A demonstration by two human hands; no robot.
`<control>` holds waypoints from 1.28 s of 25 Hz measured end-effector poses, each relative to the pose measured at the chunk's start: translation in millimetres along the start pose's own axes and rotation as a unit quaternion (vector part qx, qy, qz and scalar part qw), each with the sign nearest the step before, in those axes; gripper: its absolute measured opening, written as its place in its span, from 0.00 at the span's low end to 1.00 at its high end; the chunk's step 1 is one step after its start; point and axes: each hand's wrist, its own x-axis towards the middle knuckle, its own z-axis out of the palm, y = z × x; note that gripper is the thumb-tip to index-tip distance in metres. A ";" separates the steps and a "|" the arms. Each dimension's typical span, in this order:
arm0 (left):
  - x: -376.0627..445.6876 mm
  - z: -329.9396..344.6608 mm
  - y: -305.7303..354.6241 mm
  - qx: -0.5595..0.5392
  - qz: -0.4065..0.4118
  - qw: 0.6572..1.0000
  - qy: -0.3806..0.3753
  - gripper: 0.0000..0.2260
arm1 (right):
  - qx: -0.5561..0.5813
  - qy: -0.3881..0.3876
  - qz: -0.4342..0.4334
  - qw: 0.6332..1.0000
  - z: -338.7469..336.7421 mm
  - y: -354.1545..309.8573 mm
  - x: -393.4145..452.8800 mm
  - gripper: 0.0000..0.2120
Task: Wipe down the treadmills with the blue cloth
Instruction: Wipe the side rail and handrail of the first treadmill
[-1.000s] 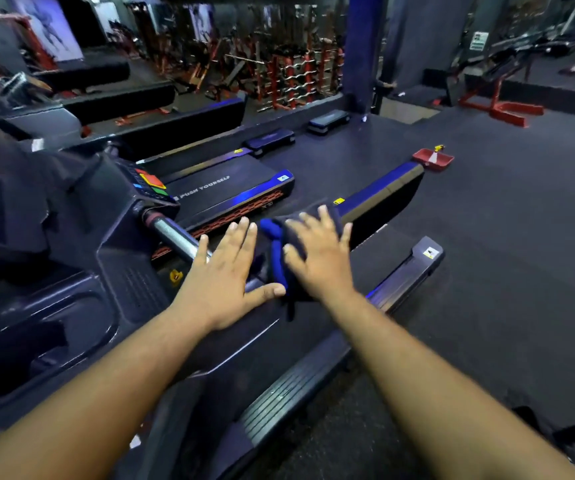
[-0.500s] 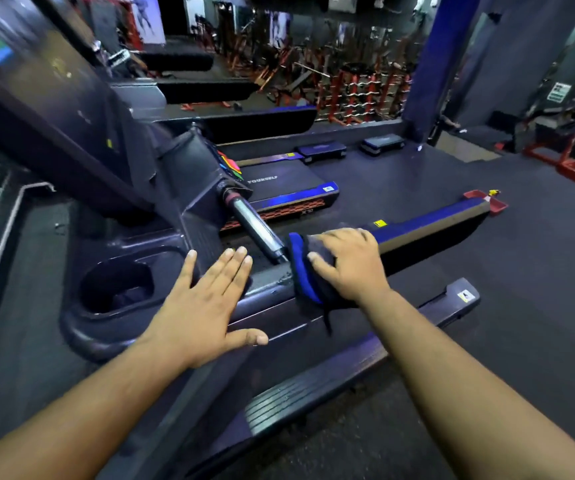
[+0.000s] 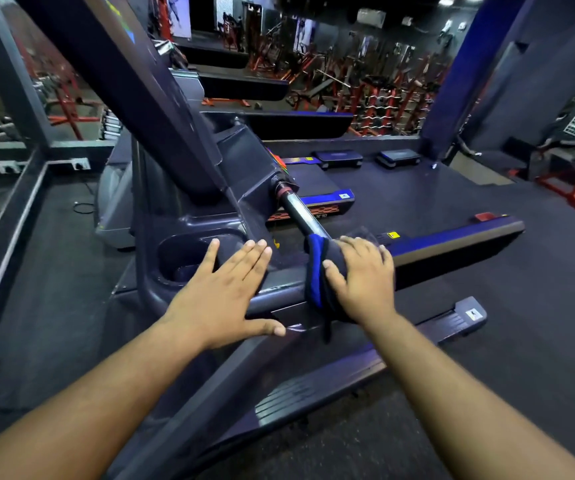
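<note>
Over the preceding second the left hand (image 3: 225, 292) had been shifted from just beside the cloth, on the handrail, to the console's lower edge next to the cup recess (image 3: 189, 259), where it was laid flat with straight fingers and the thumb spread out toward the right. The right hand (image 3: 365, 278) had been changed from a flat press, fingers splayed over the blue cloth (image 3: 315, 275), to a wrapped hold: the fingers were curled over the far side of the handrail (image 3: 305, 211) and the thumb was hooked round the near side, so that the cloth was clamped about the bar. From this it was judged that bracing had been taken up by the left hand and that the rail's grip section was being rubbed down, with the chrome stretch above it probably not yet done. The cloth was found bunched round the lower part of the rail, just below the chrome section, with a loose tail hanging beneath. The rail's long axis was seen to run from the console at upper left down toward the right hand, and the cloth's band lay across that axis.
</note>
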 end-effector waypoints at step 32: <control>-39.1 19.1 -159.5 -0.156 0.081 0.984 -0.009 0.50 | -0.038 -0.107 -0.180 0.977 0.6 -159.4 -24.3 0.34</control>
